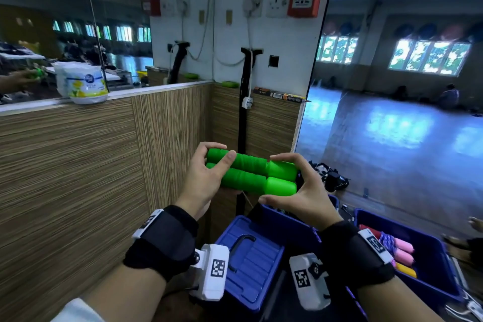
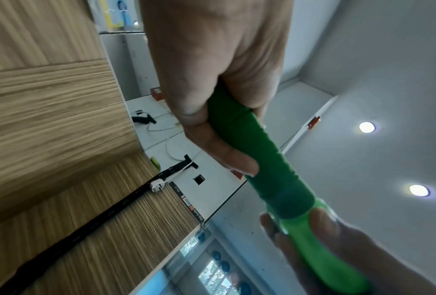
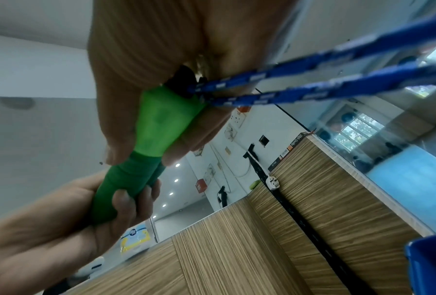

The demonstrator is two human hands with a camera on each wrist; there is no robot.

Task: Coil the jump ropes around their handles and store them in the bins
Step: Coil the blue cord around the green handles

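Note:
Two green jump-rope handles [image 1: 252, 174] lie side by side, held level at chest height above the bins. My left hand [image 1: 209, 172] grips their foam ends [image 2: 259, 151], thumb on top. My right hand [image 1: 295, 183] wraps the glossy cap ends [image 3: 166, 127]. Two strands of blue-and-white rope [image 3: 312, 79] run out of the caps, past my right palm and off the frame. In the head view the rope is hidden behind my right hand.
A blue bin [image 1: 431, 264] at lower right holds pink, red and yellow handled ropes [image 1: 402, 251]. A blue lid with a black handle [image 1: 248, 256] lies below my wrists. Wood-panel walls [image 1: 78, 178] stand left and ahead, a mirror [image 1: 392, 112] to the right.

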